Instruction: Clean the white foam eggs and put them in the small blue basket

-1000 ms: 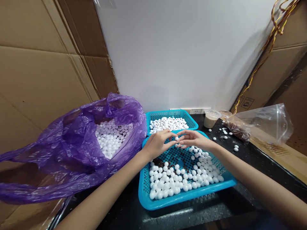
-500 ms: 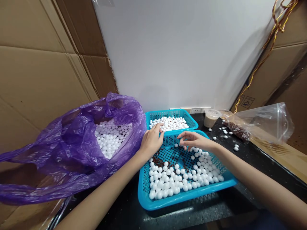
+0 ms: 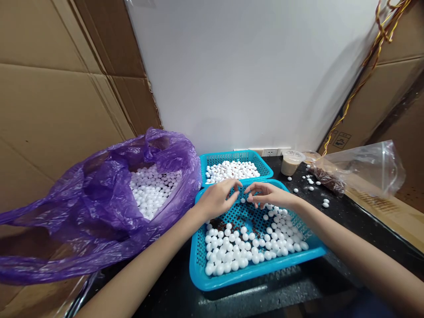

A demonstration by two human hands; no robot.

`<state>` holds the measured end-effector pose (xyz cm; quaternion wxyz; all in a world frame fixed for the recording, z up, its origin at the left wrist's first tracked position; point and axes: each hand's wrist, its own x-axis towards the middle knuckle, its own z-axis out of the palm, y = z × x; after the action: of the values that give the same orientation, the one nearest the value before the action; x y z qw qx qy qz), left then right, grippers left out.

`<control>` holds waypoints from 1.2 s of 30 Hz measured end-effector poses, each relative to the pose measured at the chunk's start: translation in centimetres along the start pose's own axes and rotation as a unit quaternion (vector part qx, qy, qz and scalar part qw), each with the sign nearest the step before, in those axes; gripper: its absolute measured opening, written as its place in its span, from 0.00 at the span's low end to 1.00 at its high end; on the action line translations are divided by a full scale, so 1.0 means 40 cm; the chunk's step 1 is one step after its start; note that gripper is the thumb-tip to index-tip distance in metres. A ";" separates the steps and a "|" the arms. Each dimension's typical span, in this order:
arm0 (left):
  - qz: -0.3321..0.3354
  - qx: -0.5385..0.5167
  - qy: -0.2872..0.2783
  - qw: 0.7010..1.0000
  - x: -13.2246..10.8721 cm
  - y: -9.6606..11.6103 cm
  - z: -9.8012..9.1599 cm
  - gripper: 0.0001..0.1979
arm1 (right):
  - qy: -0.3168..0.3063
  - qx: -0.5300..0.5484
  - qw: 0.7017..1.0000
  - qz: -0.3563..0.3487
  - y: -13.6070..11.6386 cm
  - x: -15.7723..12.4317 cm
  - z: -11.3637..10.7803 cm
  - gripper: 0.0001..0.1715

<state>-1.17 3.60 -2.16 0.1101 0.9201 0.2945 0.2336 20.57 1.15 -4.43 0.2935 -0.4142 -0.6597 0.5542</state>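
Observation:
In the head view, my left hand [image 3: 220, 197] hovers above the back left of the front blue plastic basket [image 3: 228, 282], fingers bent, thumb apart, nothing visible in it. Its fingertips are close to those of my right hand [image 3: 269, 194], over the same basket's back. Right fingers are curled together, with a small white ball [image 3: 249, 199] at their tips. Many white balls [image 3: 228, 254] lie along the near and right sides of this basket. Dark brown granules [image 3: 243, 223] are scattered on its mesh floor, partly hidden under my left hand.
Behind stands a second blue basket [image 3: 265, 170] of white pieces. A purple plastic bag [image 3: 99, 190] of white balls is at left. On the black tabletop [image 3: 314, 207], to the right, are a lidded cup [image 3: 291, 164], loose white pieces and a clear bag [image 3: 367, 170] with brown granules.
My left hand has moved right and slightly nearer, from the rear basket's edge to beside my right hand. The right hand has stayed nearly in place.

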 end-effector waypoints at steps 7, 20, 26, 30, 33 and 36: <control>0.069 0.024 -0.245 0.967 -0.016 0.006 0.004 0.08 | -0.031 -0.038 0.999 -0.004 0.001 -0.003 0.000 0.18; 0.007 -0.049 -0.326 0.944 -0.011 0.011 0.001 0.10 | -0.053 -0.097 0.994 0.019 0.007 -0.003 0.004 0.18; 0.016 -0.092 -0.342 0.935 -0.009 0.006 0.000 0.13 | -0.053 -0.105 0.993 0.021 0.011 -0.001 0.002 0.18; 0.017 -0.118 -0.340 0.933 -0.009 -0.001 0.007 0.11 | -0.031 -0.151 0.988 0.006 0.009 -0.003 0.005 0.14; 0.025 -0.121 -0.312 0.942 -0.010 -0.002 0.009 0.09 | 0.018 -0.262 0.965 -0.024 0.003 -0.003 0.009 0.08; 0.048 -0.133 -0.265 0.954 -0.009 -0.001 0.006 0.08 | 0.027 -0.319 0.947 -0.029 -0.004 -0.004 0.015 0.08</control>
<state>-1.33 3.40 -2.54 0.2945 0.9389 0.1766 0.0234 20.11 0.70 -4.39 0.1797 -0.4820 -0.8055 0.2942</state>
